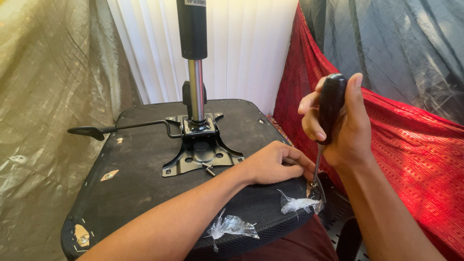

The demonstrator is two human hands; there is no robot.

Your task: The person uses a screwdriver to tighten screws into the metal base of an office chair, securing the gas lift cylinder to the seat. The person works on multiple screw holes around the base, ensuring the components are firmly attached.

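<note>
- We hold the screwdriver point(327, 121) upright in our right hand point(340, 128), fingers clamped round its black handle, the shaft running down to a screw point(313, 184) at the seat's 4 o'clock edge.
- Our left hand point(275, 162) lies on the upturned seat point(145, 169), its fingertips pinched together just beside the tip; whether they grip the screw itself we cannot tell.
- The screw appears to sit in a black bracket point(321, 191) at that edge; how deep it is driven we cannot tell.
- At the seat's centre the black mounting plate point(200, 154) carries the gas cylinder point(195, 63), which rises toward 12 o'clock, and a lever point(121, 127) reaches out to 9 o'clock.
- A loose bolt point(209, 168) lies at the plate's 5 o'clock corner, and some plate holes look unfilled, so we judge fastening there is left.
- Two scraps of clear plastic wrap point(232, 226) lie along the seat's 6 o'clock rim.
- A red cloth point(411, 145) hangs at 3 o'clock.
</note>
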